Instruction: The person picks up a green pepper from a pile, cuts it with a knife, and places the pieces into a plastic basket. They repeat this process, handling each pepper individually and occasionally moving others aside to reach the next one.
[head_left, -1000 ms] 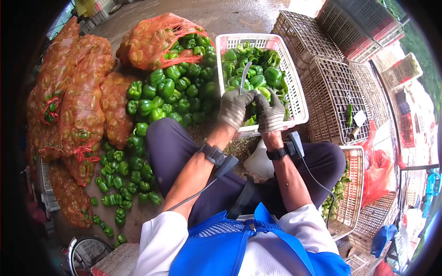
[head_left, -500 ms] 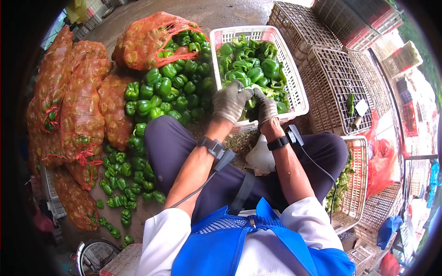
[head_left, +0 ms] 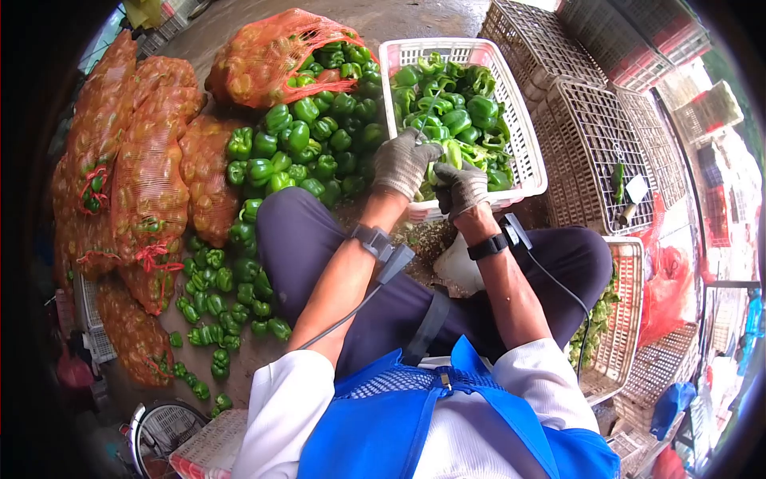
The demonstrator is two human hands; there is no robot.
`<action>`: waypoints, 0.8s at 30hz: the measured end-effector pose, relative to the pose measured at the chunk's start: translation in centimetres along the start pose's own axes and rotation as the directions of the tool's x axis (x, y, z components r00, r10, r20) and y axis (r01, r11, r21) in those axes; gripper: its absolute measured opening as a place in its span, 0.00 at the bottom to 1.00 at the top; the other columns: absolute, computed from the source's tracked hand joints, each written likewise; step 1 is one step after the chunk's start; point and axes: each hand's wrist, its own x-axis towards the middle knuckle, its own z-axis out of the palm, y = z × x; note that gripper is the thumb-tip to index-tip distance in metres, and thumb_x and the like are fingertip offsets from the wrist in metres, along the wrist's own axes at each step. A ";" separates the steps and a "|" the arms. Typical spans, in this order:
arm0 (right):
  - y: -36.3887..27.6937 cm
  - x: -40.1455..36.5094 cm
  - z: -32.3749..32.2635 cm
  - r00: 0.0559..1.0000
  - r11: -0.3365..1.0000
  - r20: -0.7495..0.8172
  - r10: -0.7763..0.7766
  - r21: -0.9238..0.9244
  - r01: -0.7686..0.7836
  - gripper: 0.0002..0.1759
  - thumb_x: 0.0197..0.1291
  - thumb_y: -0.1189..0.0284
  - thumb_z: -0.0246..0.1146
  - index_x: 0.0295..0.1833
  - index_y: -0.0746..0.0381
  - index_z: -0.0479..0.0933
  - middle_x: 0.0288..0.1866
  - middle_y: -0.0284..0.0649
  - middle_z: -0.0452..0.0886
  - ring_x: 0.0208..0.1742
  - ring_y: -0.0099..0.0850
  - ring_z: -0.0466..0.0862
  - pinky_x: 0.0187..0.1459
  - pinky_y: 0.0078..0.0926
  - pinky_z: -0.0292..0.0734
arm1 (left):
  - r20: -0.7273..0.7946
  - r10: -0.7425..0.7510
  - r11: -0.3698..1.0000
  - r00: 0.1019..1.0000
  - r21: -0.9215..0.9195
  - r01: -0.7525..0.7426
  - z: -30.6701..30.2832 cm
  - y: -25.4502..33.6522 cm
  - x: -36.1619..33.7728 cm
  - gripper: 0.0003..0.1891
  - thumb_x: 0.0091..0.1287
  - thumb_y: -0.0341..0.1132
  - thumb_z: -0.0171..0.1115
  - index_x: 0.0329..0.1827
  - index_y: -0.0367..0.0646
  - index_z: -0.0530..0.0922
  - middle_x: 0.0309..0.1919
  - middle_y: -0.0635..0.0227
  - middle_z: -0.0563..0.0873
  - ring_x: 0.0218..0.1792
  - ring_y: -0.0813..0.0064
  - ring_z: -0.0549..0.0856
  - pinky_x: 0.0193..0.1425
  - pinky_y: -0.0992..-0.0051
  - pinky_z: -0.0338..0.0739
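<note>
"Green skin is catching the light. What are your hands doing?"

"Looking down from the head camera, my gloved left hand [head_left: 405,164] is closing around a knife [head_left: 430,112], thin blade rising past the knuckles. My right hand [head_left: 461,188] is curling its fingers close beside it. A pale green pepper [head_left: 452,152] is showing right at the fingertips, over the crate's near side; whether I'm pinching it, I can't tell."

"How's it handling?"

"Light, I'm judging: crisp, slick-skinned, probably splitting under a hard squeeze. I'm favouring the thick shoulders, keeping fingers off the blade."

"And the containers?"

"White crate [head_left: 528,185] in front is holding heaped peppers [head_left: 459,121], many cut. Left of it, an orange mesh sack [head_left: 247,68] is gaping beside loose whole peppers [head_left: 295,140]; bulging sacks [head_left: 148,152] are lying farther left. On my right, another crate [head_left: 629,319] is holding leafy-looking green scraps [head_left: 592,331]."
</note>
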 end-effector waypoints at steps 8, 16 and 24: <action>-0.4 0.5 -0.7 0.974 0.989 0.190 -0.126 0.104 0.107 0.24 0.60 0.80 0.60 0.62 0.70 0.69 0.34 0.41 0.81 0.25 0.29 0.80 0.26 0.26 0.80 | -0.080 -0.121 0.758 0.989 -0.651 0.041 1.3 -2.6 1.6 0.08 0.57 0.32 0.69 0.33 0.35 0.82 0.25 0.69 0.83 0.22 0.78 0.78 0.29 0.75 0.74; -0.9 0.6 -1.2 0.973 0.959 0.207 -0.099 0.280 0.038 0.24 0.61 0.79 0.60 0.63 0.71 0.68 0.39 0.43 0.82 0.27 0.31 0.81 0.28 0.26 0.80 | 0.068 -0.377 0.542 0.924 -0.793 0.280 2.2 -2.2 1.7 0.07 0.62 0.30 0.65 0.35 0.33 0.85 0.28 0.66 0.87 0.28 0.79 0.82 0.35 0.79 0.76; -3.8 0.9 -3.4 0.949 0.901 0.270 -0.163 0.432 0.032 0.20 0.61 0.74 0.62 0.58 0.70 0.73 0.33 0.39 0.81 0.22 0.24 0.77 0.22 0.17 0.71 | 0.130 -0.484 0.380 0.865 -0.860 0.342 0.8 -2.7 3.4 0.08 0.63 0.36 0.64 0.36 0.40 0.83 0.22 0.67 0.82 0.12 0.73 0.76 0.14 0.75 0.71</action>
